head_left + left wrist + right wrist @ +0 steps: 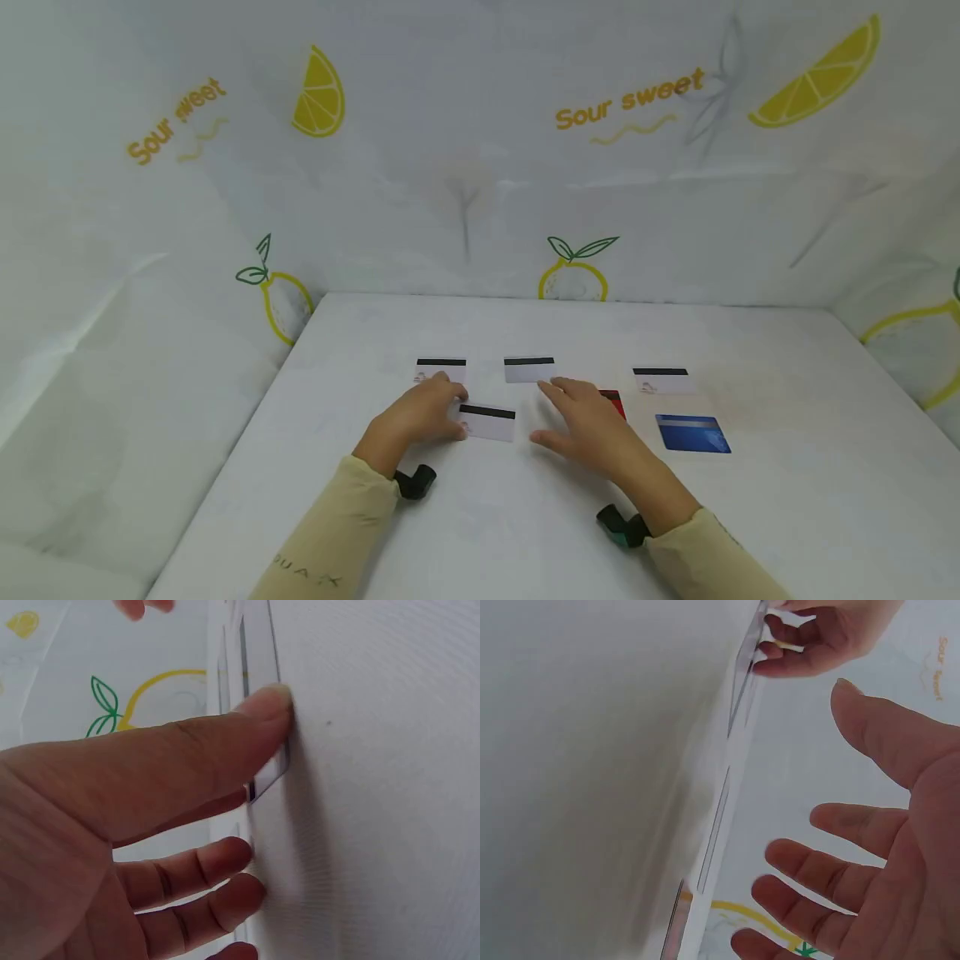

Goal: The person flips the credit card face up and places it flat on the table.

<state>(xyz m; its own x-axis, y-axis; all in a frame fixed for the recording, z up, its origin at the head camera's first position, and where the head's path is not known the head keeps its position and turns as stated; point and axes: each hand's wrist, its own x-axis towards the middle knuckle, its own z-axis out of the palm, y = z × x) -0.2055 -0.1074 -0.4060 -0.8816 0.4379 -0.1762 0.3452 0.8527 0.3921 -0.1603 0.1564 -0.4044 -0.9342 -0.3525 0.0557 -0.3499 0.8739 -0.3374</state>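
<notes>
My left hand (420, 414) grips a white card (491, 424) with a black stripe by its left edge, thumb on the near side and fingers on the far side. In the left wrist view the thumb overlaps this card (262, 652). My right hand (588, 421) hovers to the right of it, fingers spread and holding nothing. A red card (615, 404) is partly hidden behind the right hand. Beyond the left fingers lies another striped white card (441, 365), partly covered. A plainer striped card (529, 372) lies just past the right fingertips.
On the right are a striped white card (663, 383) and, nearer, a blue card (693, 434). All rest on a white table (525, 525). A white sheet printed with lemons (318, 96) rises behind and at both sides.
</notes>
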